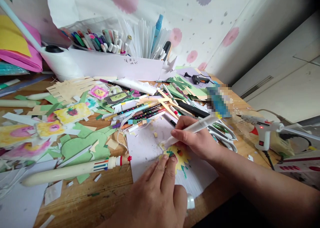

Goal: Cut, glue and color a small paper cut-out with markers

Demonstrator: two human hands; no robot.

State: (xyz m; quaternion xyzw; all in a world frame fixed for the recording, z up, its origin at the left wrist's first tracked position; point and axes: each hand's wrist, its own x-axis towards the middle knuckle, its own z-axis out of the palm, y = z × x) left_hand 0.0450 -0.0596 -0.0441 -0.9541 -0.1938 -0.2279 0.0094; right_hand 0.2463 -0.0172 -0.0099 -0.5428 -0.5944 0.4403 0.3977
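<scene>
1. Right hand (193, 136): grasping a white marker (203, 124), tip angled down at the yellow cutout (184, 158); contact cannot be confirmed.
2. Left hand (160, 191): gripping nothing visible; extended fingertips rest on the cutout.
3. Yellow cutout: lies on a white sheet (142, 143) upon the desk (112, 191).
4. White glue gun (263, 133): at right, red light lit.

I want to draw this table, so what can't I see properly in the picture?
- Yellow cutout, head view: partly hidden under the left hand.
- Pixelated patch, head view: blocky blur hides what lies there.
- Writing on the white box, head view: too small to read.
- White sheet at lower left, head view: cut off by the edge.
</scene>
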